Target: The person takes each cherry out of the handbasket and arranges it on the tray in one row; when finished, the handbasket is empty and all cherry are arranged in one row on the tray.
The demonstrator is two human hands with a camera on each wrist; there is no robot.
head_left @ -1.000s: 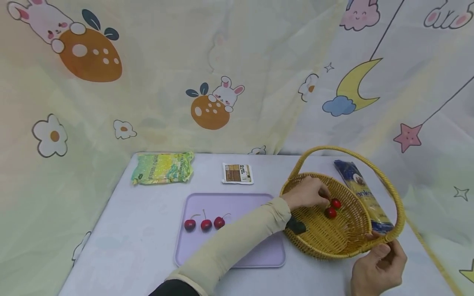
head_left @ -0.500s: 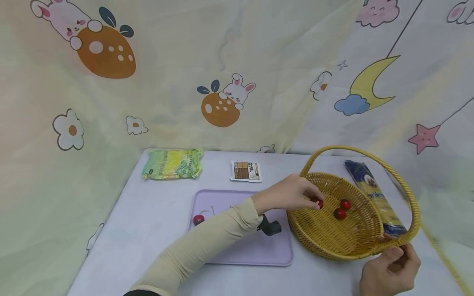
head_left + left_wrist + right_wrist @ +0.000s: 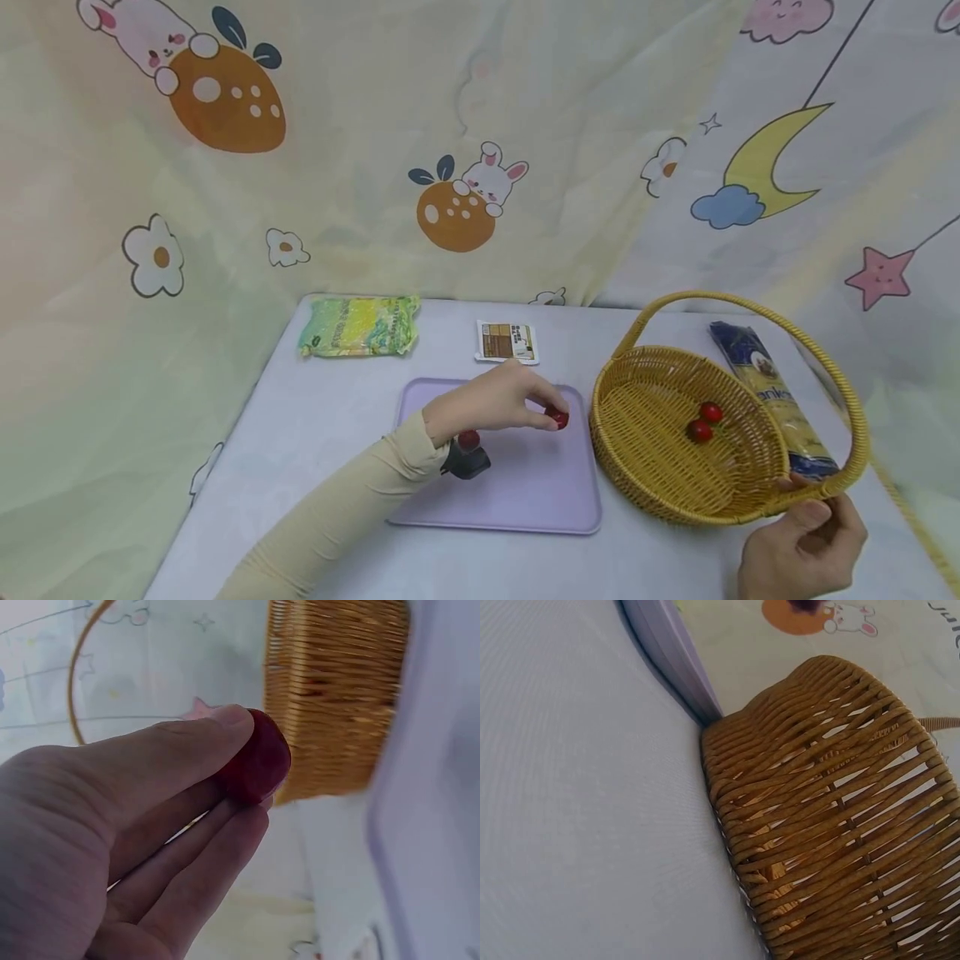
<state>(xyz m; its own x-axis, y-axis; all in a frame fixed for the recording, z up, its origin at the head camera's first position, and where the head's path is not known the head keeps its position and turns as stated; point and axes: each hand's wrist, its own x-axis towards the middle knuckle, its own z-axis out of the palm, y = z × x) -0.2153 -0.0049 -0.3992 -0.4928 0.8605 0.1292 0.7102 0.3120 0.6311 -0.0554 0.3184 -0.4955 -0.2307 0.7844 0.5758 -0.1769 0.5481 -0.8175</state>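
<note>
My left hand (image 3: pixel 498 402) pinches a dark red cherry (image 3: pixel 559 417) between thumb and fingertips above the right part of a lilac tray (image 3: pixel 525 496). The left wrist view shows that cherry (image 3: pixel 259 761) up close. Under my left wrist another cherry (image 3: pixel 468 439) is partly visible; my forearm covers the tray's left part. Two cherries (image 3: pixel 700 431) lie inside a wicker basket (image 3: pixel 626 479) to the right of the tray. My right hand (image 3: pixel 808 546) grips the basket's near right rim at the handle's foot. In the right wrist view only the basket's woven side (image 3: pixel 832 817) shows, not the hand.
At the back left of the white table (image 3: pixel 330 417) lies a green-yellow packet (image 3: pixel 360 327). A small white and brown packet (image 3: pixel 507 342) lies behind the tray. Behind the basket is a blue and gold bag (image 3: pixel 776 400). A printed cloth (image 3: pixel 360 167) hangs at the back.
My left hand has moved left out of the basket, over the tray, with a cherry in its fingers. Two cherries stay in the basket. The right hand keeps its hold; the head view has shifted slightly.
</note>
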